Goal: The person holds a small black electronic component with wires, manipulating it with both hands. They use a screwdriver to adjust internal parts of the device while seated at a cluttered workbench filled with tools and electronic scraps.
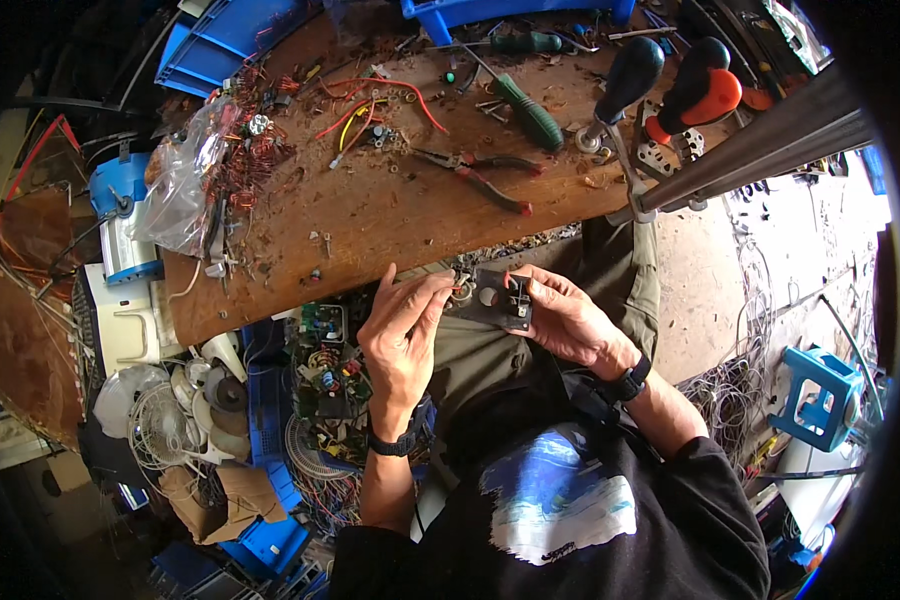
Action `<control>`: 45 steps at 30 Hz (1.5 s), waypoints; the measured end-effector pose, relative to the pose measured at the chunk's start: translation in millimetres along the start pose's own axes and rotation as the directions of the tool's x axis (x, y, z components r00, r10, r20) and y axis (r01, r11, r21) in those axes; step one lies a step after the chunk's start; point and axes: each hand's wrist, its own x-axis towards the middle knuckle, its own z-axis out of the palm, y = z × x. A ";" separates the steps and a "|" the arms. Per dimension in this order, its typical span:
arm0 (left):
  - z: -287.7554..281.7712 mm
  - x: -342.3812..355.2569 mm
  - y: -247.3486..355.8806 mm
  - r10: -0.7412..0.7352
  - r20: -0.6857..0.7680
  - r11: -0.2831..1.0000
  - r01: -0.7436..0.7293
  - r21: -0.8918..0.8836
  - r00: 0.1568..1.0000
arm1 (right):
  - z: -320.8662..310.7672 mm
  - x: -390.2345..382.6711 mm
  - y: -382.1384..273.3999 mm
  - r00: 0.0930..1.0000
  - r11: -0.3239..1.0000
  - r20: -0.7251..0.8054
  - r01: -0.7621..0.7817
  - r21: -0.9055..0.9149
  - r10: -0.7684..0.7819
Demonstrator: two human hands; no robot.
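Note:
Over my lap, just off the table's near edge, I hold a dark flat plate (490,297) with a round hole and a small metal part on its right side. My right hand (573,322) grips the plate's right edge between thumb and fingers. At its left end sits a small pale round part with a reddish wire (460,290). The fingers of my left hand (402,325) are drawn together at that wire; their tips partly hide what they pinch. Red-handled pliers (480,178) lie on the wooden table beyond my hands.
A green screwdriver (528,110) lies farther back. To the right stands a hand-lever press (630,95) with a metal bar. Copper wire scraps (250,150) and a clear plastic bag (185,205) are on the left. Below, a bin of circuit boards (330,380) stands beside my left forearm.

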 end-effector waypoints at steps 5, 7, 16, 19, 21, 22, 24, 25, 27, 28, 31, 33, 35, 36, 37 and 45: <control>-1.9 0.7 3.6 -0.052 0.014 0.999 0.052 -0.008 0.999 | 0.0 0.3 -0.7 1.000 1.000 -0.011 -0.022 0.005 0.022; -1.9 1.0 4.2 -0.060 0.011 0.998 0.060 -0.014 0.998 | -2.2 0.0 0.0 1.000 1.000 -0.011 -0.028 0.014 0.028; -3.6 0.7 -2.3 -0.065 0.031 0.991 0.069 -0.114 0.997 | 2.2 -1.2 -0.6 1.000 0.997 -0.007 -0.004 -0.082 0.004; -5.0 -2.9 -8.2 -0.082 0.050 0.980 0.089 -0.178 0.995 | 1.3 -3.0 -1.1 0.999 0.991 -0.042 -0.017 -0.132 0.012; -5.9 -4.2 -9.1 -0.089 0.058 0.975 0.099 -0.197 0.994 | 5.3 -4.0 -1.0 0.999 0.989 -0.045 -0.004 -0.145 -0.003; -6.4 -4.4 -9.1 -0.090 0.059 0.975 0.100 -0.201 0.994 | 8.0 -4.0 -1.3 0.999 0.990 -0.034 0.004 -0.140 -0.009; -6.6 -5.9 -8.0 -0.102 0.055 0.969 0.112 -0.220 0.993 | 12.5 -4.1 -1.6 1.000 0.992 -0.012 0.022 -0.127 -0.023; -6.2 -7.2 -7.1 -0.115 0.050 0.964 0.123 -0.236 0.992 | 11.4 -4.3 -1.1 1.000 0.992 -0.008 0.024 -0.123 -0.025; -6.9 -9.6 -7.5 -0.131 0.057 0.958 0.141 -0.249 0.990 | 8.5 -4.6 -0.1 1.000 0.993 -0.001 0.030 -0.118 -0.030; -8.2 -10.9 -9.6 -0.134 0.069 0.959 0.147 -0.243 0.989 | 8.9 -4.6 -0.3 1.000 0.993 0.005 0.029 -0.113 -0.028; -8.7 -12.4 -11.3 -0.140 0.078 0.956 0.156 -0.247 0.987 | 10.2 -3.9 -0.5 0.999 0.994 0.018 0.028 -0.101 -0.026; -8.4 -12.4 -11.5 -0.140 0.078 0.955 0.156 -0.253 0.987 | 10.2 -3.7 0.3 0.999 0.994 0.020 0.034 -0.099 -0.032; -8.2 -12.3 -11.6 -0.138 0.080 0.955 0.154 -0.254 0.987 | 10.3 -3.4 0.9 0.999 0.994 0.028 0.043 -0.099 -0.041; -8.2 -12.5 -12.0 -0.143 0.080 0.954 0.159 -0.256 0.986 | 10.4 -3.1 1.1 0.998 0.994 0.032 0.048 -0.099 -0.045; -8.1 -13.0 -12.7 -0.149 0.080 0.952 0.165 -0.257 0.986 | 10.2 -2.9 1.3 0.998 0.993 0.035 0.049 -0.103 -0.046; -5.0 -11.5 -10.9 -0.166 0.053 0.936 0.174 -0.306 0.985 | 11.8 -1.0 3.8 0.995 0.983 0.049 0.090 -0.159 -0.083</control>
